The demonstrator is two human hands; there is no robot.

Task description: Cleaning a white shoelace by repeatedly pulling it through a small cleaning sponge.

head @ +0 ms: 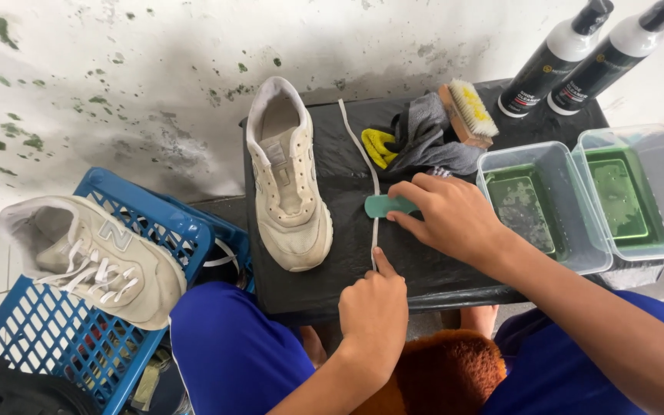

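Black table (424, 280) carries: laceless cream sneaker (290, 180), white shoelace (363, 150), teal sponge (386, 204), grey cloth (428, 138), wooden brush (466, 111), two clear tubs (570, 223).

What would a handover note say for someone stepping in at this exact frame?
Left hand: pins the near end of the white shoelace flat on the black table.
Right hand: presses a small teal brush onto the lace at its middle.
Things: the lace runs straight away from the person, beside the unlaced cream sneaker.
The laced sneaker sits on the blue crate.
Two tubs, a wooden brush and two bottles stand at right.
Done: one shoe unlaced.
Left: the pictures do not show how clean the lace is.
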